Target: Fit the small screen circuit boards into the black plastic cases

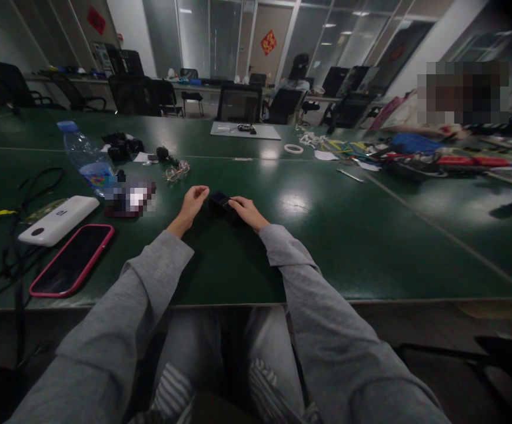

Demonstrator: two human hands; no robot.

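Observation:
A small black box-shaped device with a dark screen (219,199) is at the middle of the near table half. My right hand (248,212) grips it from the right, its fingers bent over the near edge and partly hiding it. To the left of the device, apart from it, is my left hand (190,207). Its thumb and fingertips are closed in a pinch; whether something tiny is between them I cannot make out. A pair of thin-rimmed glasses (177,171) lies beyond my left hand.
On the left are a pink-edged phone (73,261), a white power bank (60,221), a tilted plastic bottle (86,159) and black cables (15,259). A tape roll (293,149), a metal tool (351,175) and piled cables lie right. A person (415,112) is at far right.

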